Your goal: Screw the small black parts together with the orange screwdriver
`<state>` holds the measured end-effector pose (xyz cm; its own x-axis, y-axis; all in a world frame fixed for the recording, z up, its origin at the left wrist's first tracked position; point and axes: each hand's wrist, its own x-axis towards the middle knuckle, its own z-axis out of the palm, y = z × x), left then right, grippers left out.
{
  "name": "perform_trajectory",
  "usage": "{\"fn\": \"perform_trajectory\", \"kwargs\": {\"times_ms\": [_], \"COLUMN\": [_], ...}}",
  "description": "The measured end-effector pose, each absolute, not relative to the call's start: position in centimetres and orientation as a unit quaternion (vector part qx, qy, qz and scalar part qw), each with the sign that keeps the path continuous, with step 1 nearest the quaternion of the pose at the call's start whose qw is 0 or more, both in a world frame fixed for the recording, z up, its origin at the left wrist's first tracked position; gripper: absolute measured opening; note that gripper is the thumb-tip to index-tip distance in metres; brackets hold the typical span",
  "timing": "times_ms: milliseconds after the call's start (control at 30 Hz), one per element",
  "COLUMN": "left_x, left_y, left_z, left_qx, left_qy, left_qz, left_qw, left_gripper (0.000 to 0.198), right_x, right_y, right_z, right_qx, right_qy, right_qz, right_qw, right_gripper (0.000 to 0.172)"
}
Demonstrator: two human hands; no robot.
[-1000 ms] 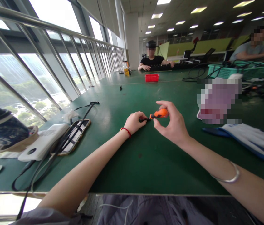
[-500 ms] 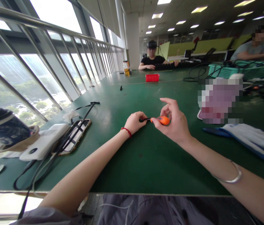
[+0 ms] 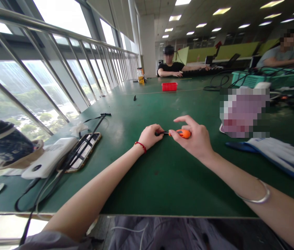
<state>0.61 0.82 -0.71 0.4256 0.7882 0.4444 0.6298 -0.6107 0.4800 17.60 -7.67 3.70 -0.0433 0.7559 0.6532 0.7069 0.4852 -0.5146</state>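
Over the middle of the green table [image 3: 147, 184], my right hand [image 3: 195, 139] grips a screwdriver [image 3: 185, 133] by its orange and black handle. Its index finger stretches out above the handle, while the thumb presses against it. The dark shaft points left toward my left hand [image 3: 150, 136], whose fingers are closed on a small black part [image 3: 158, 133]. Most of that part is hidden by the fingers, so its kind cannot be made out. Screwdriver tip and black part appear to meet between the two hands.
Left stand a paper cup [image 3: 3, 140], a white power bank [image 3: 49, 158] and a phone [image 3: 84, 152] with black straps across it. Right lie white-blue gloves [image 3: 279, 152] and a teal basket [image 3: 287, 79] with cables. Beyond are a red tray [image 3: 169, 86] and a person [image 3: 171, 67].
My right hand has shifted slightly, its index finger lower and more curled over the screwdriver handle. My left hand stays put. The person across the table has moved both arms to the right.
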Motion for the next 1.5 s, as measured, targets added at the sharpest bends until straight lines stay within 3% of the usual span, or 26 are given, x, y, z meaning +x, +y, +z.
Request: {"fn": "perform_trajectory", "kwargs": {"times_ms": [133,300,433,533,700,833,933,1133,1267,1367,1500], "left_x": [0.62,0.62,0.64,0.64,0.63,0.62,0.63,0.63,0.58,0.56,0.6], "left_y": [0.83,0.81,0.79,0.82,0.8,0.8,0.8,0.66,0.74,0.87,0.87], "left_z": [-0.71,-0.66,-0.7,-0.73,-0.68,-0.71,-0.7,-0.46,-0.58,-0.74,-0.76], "left_qx": [0.836,0.838,0.837,0.836,0.838,0.837,0.838,0.837,0.838,0.838,0.837], "left_qy": [0.425,0.424,0.426,0.424,0.421,0.421,0.42,0.424,0.425,0.425,0.425], "left_qz": [0.326,0.323,0.326,0.329,0.325,0.328,0.329,0.32,0.319,0.32,0.323], "left_qw": [0.118,0.118,0.114,0.113,0.124,0.118,0.117,0.13,0.128,0.123,0.122], "left_gripper": [0.007,0.007,0.007,0.007,0.006,0.007,0.007,0.008,0.009,0.008,0.007], "right_x": [17.56,17.59,17.54,17.49,17.58,17.67,17.61,17.57,17.49,17.38,17.45], "right_y": [-7.74,-7.55,-7.66,-7.66,-7.49,-7.64,-7.72,-7.51,-7.79,-7.95,-7.64], "right_z": [3.56,3.58,3.69,3.54,3.49,3.68,3.6,3.44,3.63,3.59,3.34], "right_qx": [-0.481,-0.467,-0.528,-0.506,-0.455,-0.505,-0.495,-0.451,-0.506,-0.499,-0.455], "right_qy": [-0.727,-0.718,-0.712,-0.72,-0.729,-0.731,-0.732,-0.735,-0.733,-0.738,-0.733], "right_qz": [0.012,-0.017,0.037,0.026,-0.027,0.022,0.016,-0.022,0.049,0.046,-0.011], "right_qw": [0.489,0.515,0.462,0.474,0.511,0.458,0.468,0.506,0.452,0.451,0.506], "right_gripper": [0.025,0.055,0.031,0.023,0.048,0.028,0.02,0.05,0.028,0.022,0.037]}}
